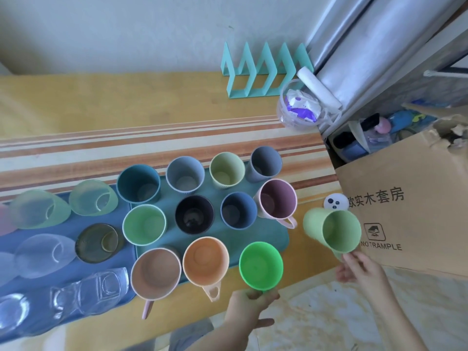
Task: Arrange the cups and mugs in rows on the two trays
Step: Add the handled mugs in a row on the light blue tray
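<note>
My left hand [249, 309] grips a bright green cup [260, 266] by its lower edge, at the front right corner of the teal tray [283, 236]. To the right, off the tray, my right hand [358, 271] holds a pale green mug [334, 230] tilted on its side. Several coloured cups and mugs stand in rows on the teal tray, among them an orange mug [205, 260] and a pink mug [278, 201]. The blue tray [67, 224] on the left carries several glasses and translucent cups.
A cardboard box [415, 211] stands at the right, close behind my right hand. A white round lid [335, 201] lies by the box. A clear tub [298, 107] and a mint rack [263, 72] sit at the back of the yellow table [126, 102].
</note>
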